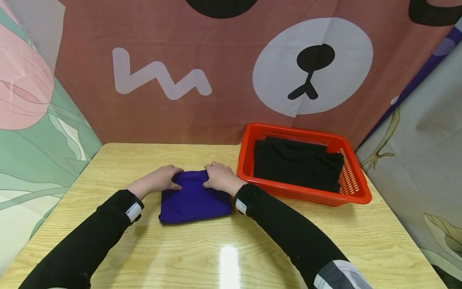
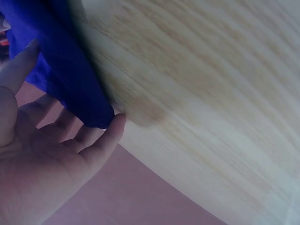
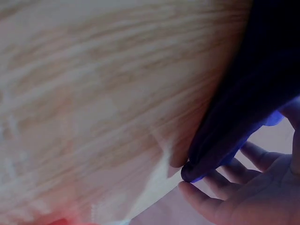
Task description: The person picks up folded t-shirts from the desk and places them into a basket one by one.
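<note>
A folded purple cloth (image 1: 196, 200) lies on the wooden table, left of the basket; whether it is a garment I cannot tell. At its far left corner my left hand (image 1: 163, 179) grips the edge, thumb on top. My right hand (image 1: 221, 178) holds the far right corner the same way. In the left wrist view, the left hand (image 2: 44, 154) has its fingers round the far side of the purple cloth (image 2: 70, 70). The right wrist view has the right hand (image 3: 255, 187) with fingers along the far side of the cloth (image 3: 225, 126), which looks dark there.
A red plastic basket (image 1: 306, 194) stands at the table's back right, close to the right hand. Folded black cloth (image 1: 296, 164) lies inside it. Behind the wooden table (image 1: 180, 257) hangs a brown printed curtain (image 1: 162, 120), and patterned fabric hangs at both sides.
</note>
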`<state>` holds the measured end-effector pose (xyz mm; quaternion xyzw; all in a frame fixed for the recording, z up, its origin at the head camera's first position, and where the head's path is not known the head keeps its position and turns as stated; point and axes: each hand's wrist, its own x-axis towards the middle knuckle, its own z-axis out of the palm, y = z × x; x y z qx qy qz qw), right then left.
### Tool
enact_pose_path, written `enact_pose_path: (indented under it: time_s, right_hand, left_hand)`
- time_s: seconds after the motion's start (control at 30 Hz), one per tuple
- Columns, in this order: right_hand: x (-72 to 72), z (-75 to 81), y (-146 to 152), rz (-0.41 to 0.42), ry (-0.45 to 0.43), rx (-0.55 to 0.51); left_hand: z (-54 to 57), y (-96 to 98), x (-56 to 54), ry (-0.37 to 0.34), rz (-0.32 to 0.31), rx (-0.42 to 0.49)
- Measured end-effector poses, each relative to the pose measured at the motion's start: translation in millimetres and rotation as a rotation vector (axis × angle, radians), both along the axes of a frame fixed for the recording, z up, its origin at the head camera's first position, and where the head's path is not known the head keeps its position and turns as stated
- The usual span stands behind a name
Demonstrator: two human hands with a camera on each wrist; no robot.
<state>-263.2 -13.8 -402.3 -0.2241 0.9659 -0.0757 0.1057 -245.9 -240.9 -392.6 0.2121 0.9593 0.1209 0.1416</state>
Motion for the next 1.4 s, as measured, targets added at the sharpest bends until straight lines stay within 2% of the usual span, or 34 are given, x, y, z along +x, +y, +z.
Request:
enact_pose_path:
  time_s: [0.2, 0.4, 0.53, 0.8, 0.97, 1.23, 1.4]
  right_hand:
    - [0.3, 2.2, -0.2, -0.024, -0.011, -0.020]
    - [-0.6, 2.6, 1.1, -0.040, -0.005, -0.044]
    - [-0.9, 4.2, 2.4, -0.045, -0.010, -0.080]
    - [3.5, 6.6, 0.9, -0.064, 0.008, -0.050]
    - [9.8, 11.6, -3.0, -0.076, -0.011, -0.052]
    - [16.2, 25.7, -2.2, -0.020, -0.012, -0.047]
    - [16.9, 44.2, 1.3, 0.044, 0.009, -0.086]
  left_hand:
    - [-3.1, -1.5, -4.2, 0.018, 0.008, -0.005]
    - [-1.6, -1.6, -4.7, 0.059, 0.051, -0.015]
    - [1.2, -2.0, -4.1, 0.051, 0.059, -0.016]
    - [5.8, -3.4, -3.8, 0.005, 0.028, 0.019]
    - [9.5, -6.1, -2.0, 0.001, 0.021, -0.003]
    - [19.8, -10.3, 4.1, -0.023, 0.003, -0.018]
    - [29.2, -14.9, 6.4, -0.035, -0.007, 0.010]
